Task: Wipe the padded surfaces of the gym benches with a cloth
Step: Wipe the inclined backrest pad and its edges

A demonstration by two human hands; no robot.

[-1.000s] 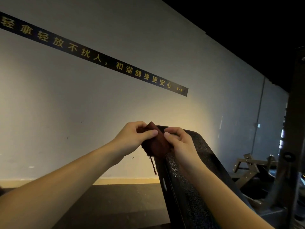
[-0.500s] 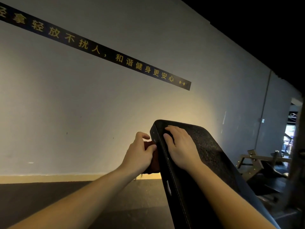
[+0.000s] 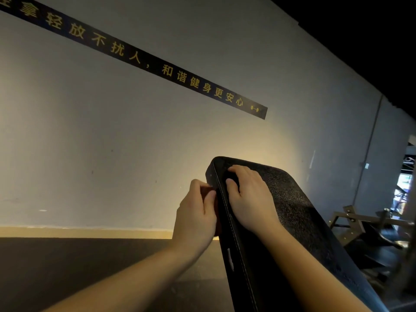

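A black padded bench back (image 3: 292,212) rises at a slant from the lower right, its top end near the wall. My left hand (image 3: 197,212) grips a dark red cloth (image 3: 206,191) and holds it against the pad's left side edge; only a sliver of cloth shows between my fingers. My right hand (image 3: 249,199) lies on the pad's upper face near the top corner, fingers bent over the surface, nothing in it.
A grey wall (image 3: 112,143) with a dark banner of yellow characters (image 3: 144,61) stands close behind. Dark floor (image 3: 78,266) lies at lower left. A metal gym frame (image 3: 364,224) sits at the right, with a bright doorway (image 3: 405,183) beyond.
Both hands held the cloth at the pad's top a second ago. My left hand has since carried it down the left side edge, and my right hand let go and settled on the pad face.
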